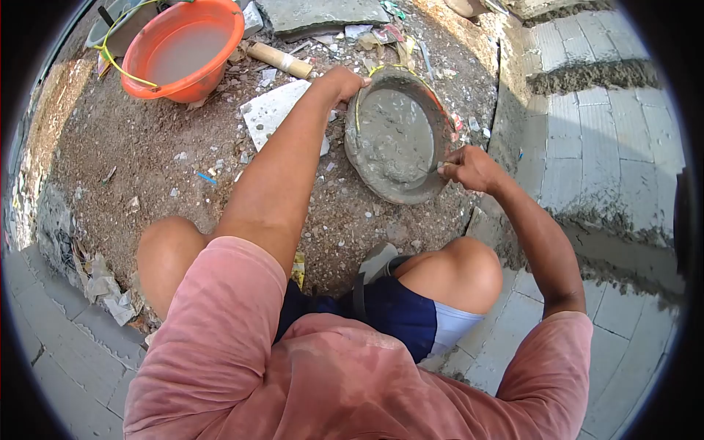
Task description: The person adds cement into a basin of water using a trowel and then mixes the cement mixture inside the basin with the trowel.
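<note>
A round basin [354, 150] coated in grey cement stands on the rubble ground in front of me, with wet grey mortar [396, 132] inside. My left hand [347, 85] is closed on the basin's rim at its upper left. At the lower right of the basin, my right hand [469, 169] is closed round a small handle; the rest of that tool is hard to make out against the mortar. A thin yellow cord [357, 110] runs along the basin's upper and left rim.
An orange tub [213, 73] of cloudy water stands at the upper left. Near it lie a cardboard tube [280, 60], a white tile piece [271, 110] and a concrete slab [319, 13]. Grey brickwork [579, 132] with mortar rises at the right.
</note>
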The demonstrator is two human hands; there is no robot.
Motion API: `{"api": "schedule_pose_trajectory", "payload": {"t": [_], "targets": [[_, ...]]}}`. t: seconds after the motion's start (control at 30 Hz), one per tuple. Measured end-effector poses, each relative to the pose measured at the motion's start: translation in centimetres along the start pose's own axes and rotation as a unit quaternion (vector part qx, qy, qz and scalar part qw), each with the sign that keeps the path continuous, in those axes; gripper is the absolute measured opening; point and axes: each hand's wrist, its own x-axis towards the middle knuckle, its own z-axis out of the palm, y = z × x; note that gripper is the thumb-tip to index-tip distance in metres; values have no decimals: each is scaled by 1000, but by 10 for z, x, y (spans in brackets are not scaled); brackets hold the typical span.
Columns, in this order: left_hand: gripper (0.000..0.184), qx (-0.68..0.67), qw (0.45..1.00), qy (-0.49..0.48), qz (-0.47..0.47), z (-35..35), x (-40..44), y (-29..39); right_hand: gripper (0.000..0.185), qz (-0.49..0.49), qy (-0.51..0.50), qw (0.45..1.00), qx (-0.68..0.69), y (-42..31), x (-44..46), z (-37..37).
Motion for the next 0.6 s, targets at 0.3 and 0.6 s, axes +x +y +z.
{"api": "schedule_pose_trajectory", "payload": {"t": [0.3,0.6], "targets": [[40,48,999,11,2,4,10,0,28,-73,171,912,-365,-28,35,-10],[53,63,997,30,35,2,23,-9,27,-148,72,910,-379,-24,16,-26]]}}
